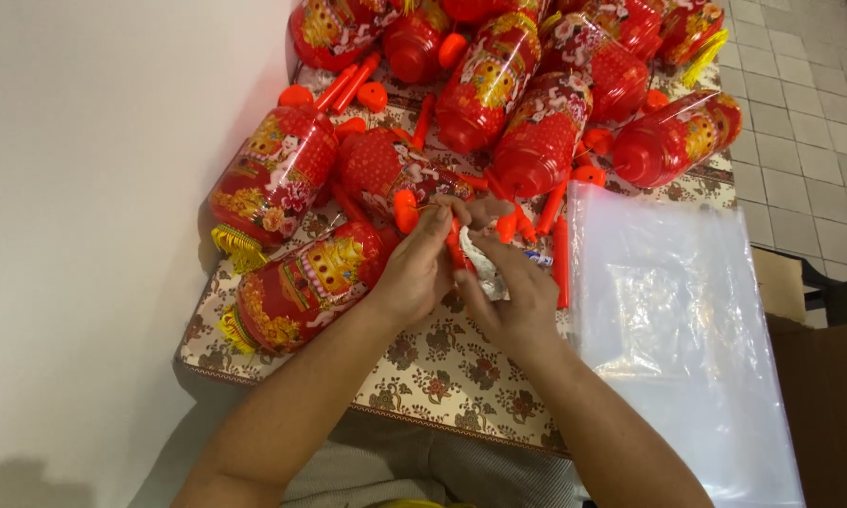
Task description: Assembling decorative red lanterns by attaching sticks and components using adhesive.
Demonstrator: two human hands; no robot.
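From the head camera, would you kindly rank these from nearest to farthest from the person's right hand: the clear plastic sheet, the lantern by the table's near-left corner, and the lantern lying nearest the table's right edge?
1. Clear plastic sheet: just to the right of the right hand.
2. Near-left lantern: left, beyond the left hand.
3. Right-edge lantern: farthest, toward the table's far right.
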